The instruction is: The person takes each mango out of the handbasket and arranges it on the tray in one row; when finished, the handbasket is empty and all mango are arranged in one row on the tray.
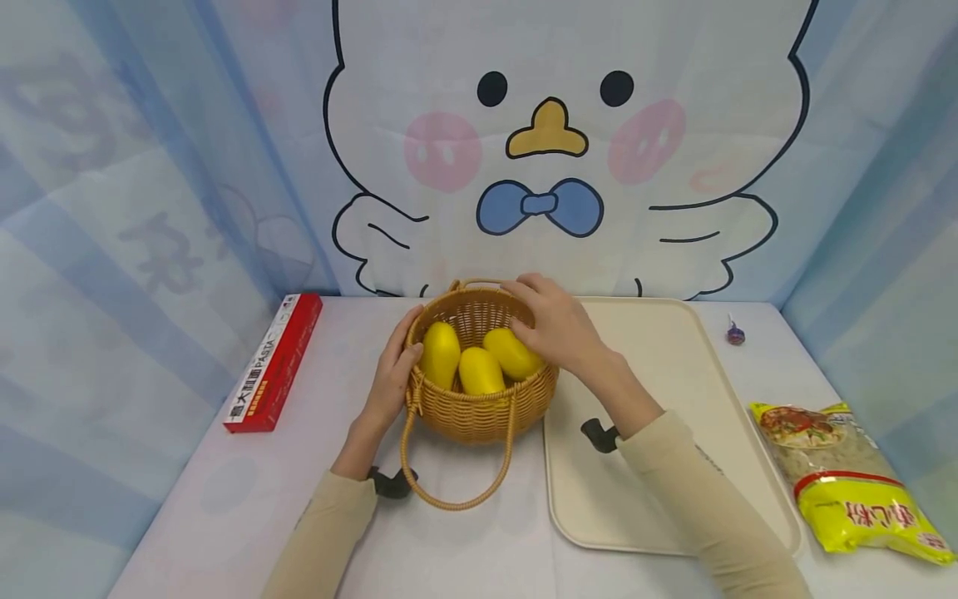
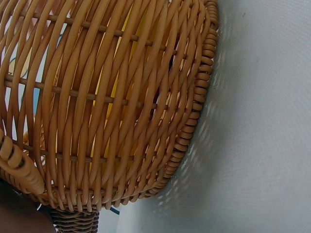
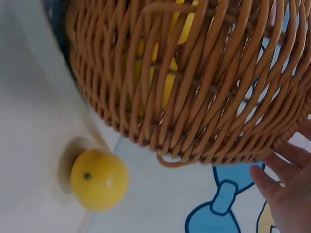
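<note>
**On the far side of the white table (image 1: 344, 358), a basket (image 1: 479, 420) of yellow fruit**

At the left rim, the left hand (image 1: 385, 383) grips the basket. At the far right rim, the right hand (image 1: 557, 320) is spread wide, thumb inside and fingers outside. I can't tell if it squeezes.

Three long yellow fruits sit inside. The right fruit (image 1: 513, 353) is just by the right thumb and slants from far left to near right. The left fruit (image 1: 441, 356) is closest to the left hand and runs near to far. The middle fruit (image 1: 481, 372) is between them.

A loose fruit (image 3: 99, 179) lies outside, right of the basket, so the right hand is nearer. Its end faces the right wrist camera, so I can't tell its long way.

One handle (image 1: 458, 504) hangs to the near side. A cream tray (image 1: 659, 341) is on the right. Past it are a small candy (image 1: 735, 334), far, and a food bag (image 1: 853, 491), nearer. A red pasta box (image 1: 275, 363) lies on the left. A curtain (image 1: 224, 166) hangs behind.
</note>
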The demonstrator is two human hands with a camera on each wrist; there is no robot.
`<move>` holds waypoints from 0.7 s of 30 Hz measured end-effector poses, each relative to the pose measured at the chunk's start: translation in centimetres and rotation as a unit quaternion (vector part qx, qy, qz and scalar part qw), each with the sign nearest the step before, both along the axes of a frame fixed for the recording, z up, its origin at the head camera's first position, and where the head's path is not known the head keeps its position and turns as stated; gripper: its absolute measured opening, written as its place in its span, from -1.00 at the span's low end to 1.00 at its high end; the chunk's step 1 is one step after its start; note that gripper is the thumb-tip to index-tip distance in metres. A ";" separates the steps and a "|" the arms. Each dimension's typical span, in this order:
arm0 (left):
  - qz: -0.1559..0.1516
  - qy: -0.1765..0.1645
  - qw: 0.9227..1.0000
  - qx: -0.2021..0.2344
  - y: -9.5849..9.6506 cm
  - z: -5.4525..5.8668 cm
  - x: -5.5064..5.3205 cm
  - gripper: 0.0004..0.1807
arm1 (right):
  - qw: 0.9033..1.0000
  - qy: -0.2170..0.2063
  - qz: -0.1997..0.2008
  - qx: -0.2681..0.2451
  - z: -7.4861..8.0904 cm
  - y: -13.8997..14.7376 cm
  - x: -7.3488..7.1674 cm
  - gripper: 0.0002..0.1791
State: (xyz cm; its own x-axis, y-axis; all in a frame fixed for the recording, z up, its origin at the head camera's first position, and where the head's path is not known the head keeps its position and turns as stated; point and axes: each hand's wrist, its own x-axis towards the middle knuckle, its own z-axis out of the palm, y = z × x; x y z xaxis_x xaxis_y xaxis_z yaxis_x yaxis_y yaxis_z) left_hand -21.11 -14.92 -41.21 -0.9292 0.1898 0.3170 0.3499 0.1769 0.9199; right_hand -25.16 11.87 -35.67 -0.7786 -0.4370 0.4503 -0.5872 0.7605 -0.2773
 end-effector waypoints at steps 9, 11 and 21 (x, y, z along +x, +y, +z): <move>0.003 -0.004 1.000 -0.007 0.0 0.1 0.0 -0.39 | 0.987 -0.127 0.043 0.092 0.2 -2.5 -0.3 -0.39; 0.002 -0.002 1.000 -0.006 0.0 0.1 0.0 -0.39 | 0.983 -0.144 0.044 0.103 0.2 -2.8 -0.5 -0.39; 0.010 0.003 1.000 -0.004 -0.5 -2.0 -1.4 -0.40 | 0.968 -0.188 0.040 0.163 0.0 -3.8 -1.2 -0.36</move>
